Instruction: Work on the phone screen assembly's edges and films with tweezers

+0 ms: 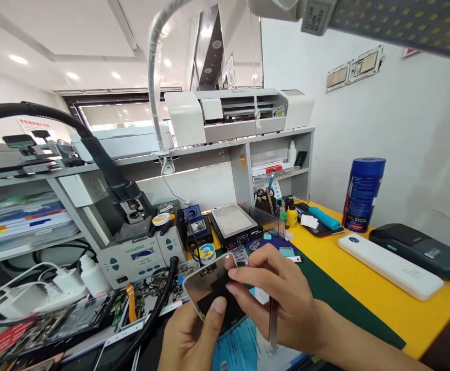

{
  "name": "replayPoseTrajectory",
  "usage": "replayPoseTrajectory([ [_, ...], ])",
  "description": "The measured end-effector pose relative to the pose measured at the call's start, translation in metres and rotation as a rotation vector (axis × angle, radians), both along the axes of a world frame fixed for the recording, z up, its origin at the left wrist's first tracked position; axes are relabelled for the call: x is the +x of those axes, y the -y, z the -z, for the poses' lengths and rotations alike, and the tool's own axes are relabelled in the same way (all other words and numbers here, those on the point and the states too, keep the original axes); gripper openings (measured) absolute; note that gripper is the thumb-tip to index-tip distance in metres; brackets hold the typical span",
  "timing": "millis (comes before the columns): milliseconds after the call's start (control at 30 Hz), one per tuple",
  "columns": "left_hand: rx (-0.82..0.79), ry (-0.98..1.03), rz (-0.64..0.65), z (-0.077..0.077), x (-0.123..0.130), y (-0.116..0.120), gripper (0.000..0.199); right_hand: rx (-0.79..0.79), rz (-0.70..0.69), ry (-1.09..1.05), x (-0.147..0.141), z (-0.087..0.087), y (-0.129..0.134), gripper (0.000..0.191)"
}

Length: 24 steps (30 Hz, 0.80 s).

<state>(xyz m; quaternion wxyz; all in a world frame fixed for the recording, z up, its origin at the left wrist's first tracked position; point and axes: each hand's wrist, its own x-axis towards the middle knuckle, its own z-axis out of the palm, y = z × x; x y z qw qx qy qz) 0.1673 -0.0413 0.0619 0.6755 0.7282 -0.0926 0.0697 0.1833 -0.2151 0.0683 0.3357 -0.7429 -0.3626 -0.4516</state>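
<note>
My left hand (190, 335) is closed around a smartphone (205, 289) with a glossy dark face and a pale frame, held tilted above the bench. Its thumb presses on the lower part of that face. At the phone's upper right edge, the fingertips of my right hand (287, 291) are pinched together; whether a small piece is between them is hard to tell. A slim metal tool (273, 324), perhaps tweezers, is tucked in the right hand and points downward. Beneath the hands lies a blue sheet (236, 346).
A grey soldering station (138, 257) with a black hose stands left. Behind the phone are a solder spool (207, 252) and a flat hot plate (235, 225). Opened phone parts (63, 324) crowd the lower left. A white power bank (391, 265) and a blue canister (364, 193) stand right.
</note>
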Motion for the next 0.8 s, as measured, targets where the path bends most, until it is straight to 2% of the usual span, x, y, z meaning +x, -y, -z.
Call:
replayPoseTrajectory([
  [133, -0.016, -0.052, 0.026, 0.0038, -0.0006, 0.0002, 0.028, 0.060, -0.087, -0.090, 0.0025, -0.0061, -0.0023, 0.030],
  [233, -0.061, -0.091, -0.002, 0.0047, -0.0010, 0.0001, 0.030, 0.072, -0.121, -0.254, 0.0044, -0.0080, -0.0025, 0.019],
  [367, -0.107, -0.187, 0.063, 0.0039, 0.0004, -0.0006, 0.031, 0.096, -0.124, -0.465, 0.0063, -0.0063, -0.0028, 0.008],
  [633, -0.392, -0.369, 0.181, 0.0056, 0.0051, -0.0045, 0.027, 0.174, -0.087, -0.492, 0.0096, -0.0048, -0.0050, 0.005],
  [800, -0.477, -0.410, 0.212, 0.0023, 0.0046, -0.0068, 0.020, 0.334, -0.176, -0.640, 0.0066, -0.0088, -0.0003, 0.014],
])
